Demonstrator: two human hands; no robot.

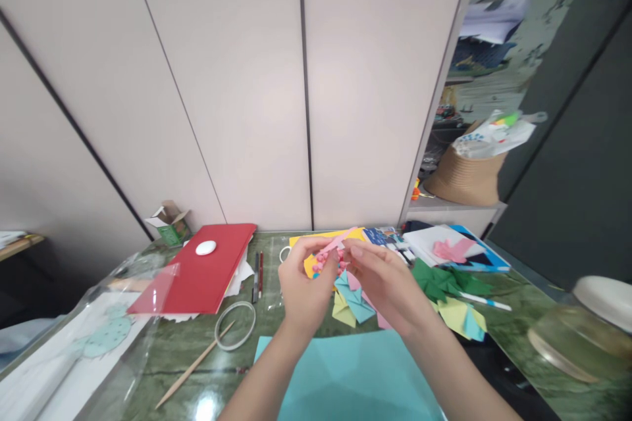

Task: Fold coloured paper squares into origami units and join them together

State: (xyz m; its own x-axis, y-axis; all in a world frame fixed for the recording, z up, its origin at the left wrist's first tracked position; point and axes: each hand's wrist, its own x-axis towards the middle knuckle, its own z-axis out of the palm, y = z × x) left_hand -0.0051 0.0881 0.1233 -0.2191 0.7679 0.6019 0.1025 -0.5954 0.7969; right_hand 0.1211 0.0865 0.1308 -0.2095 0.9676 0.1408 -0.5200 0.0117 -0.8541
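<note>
- My left hand (305, 286) has the pink strip (340, 239) in a light pinch, thumb against forefinger.
- My right hand (390, 283) is curled at the strip, its fingertips meeting my left ones; I can't tell whether they grip it or only touch.
- The strip is up in front of me, above the table (269, 325), slanting up to the right; its lower end is hidden by my fingers.
- It looks like paper, so I'd expect next to no weight, some springiness, and easy creasing or tearing under a hard squeeze. Not slippery, I'd judge.
- Best hold, to my mind: fingertip pads flat on its faces near an end, no twisting.
- Pink beads (320, 264) show around my left thumb; whether I'm touching them is unclear. They look small and likely to roll.
- The blue paper (355, 302) lies between my wrists, beyond the teal sheet (355, 368).
</note>
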